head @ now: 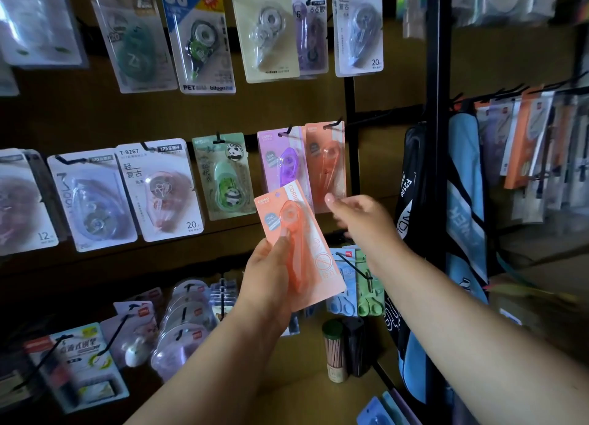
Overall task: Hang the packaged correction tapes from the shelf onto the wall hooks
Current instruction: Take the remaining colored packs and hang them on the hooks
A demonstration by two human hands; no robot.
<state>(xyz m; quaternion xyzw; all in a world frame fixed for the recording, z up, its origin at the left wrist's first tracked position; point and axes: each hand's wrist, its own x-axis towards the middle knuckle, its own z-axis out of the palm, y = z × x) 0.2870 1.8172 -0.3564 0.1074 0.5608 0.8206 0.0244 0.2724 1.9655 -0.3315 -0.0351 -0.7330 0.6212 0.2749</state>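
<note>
L hand (271, 274) grips orange tape pkg (299, 249) from below; R hand (357, 214) beside it, blurred, prob. loose and empty.

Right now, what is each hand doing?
Left hand: grips the orange packaged correction tape.
Right hand: holds nothing, fingers loosely extended toward the hanging orange pack.

Blue and black bag (462, 207) hangs right of centre beside a black upright post (434, 105). Orange-edged packs (522, 137) on a rail, far right. Tube of pencils (334, 351) stands lower centre on brown shelf (296, 386); scissors packs (357, 284) above it.
</note>
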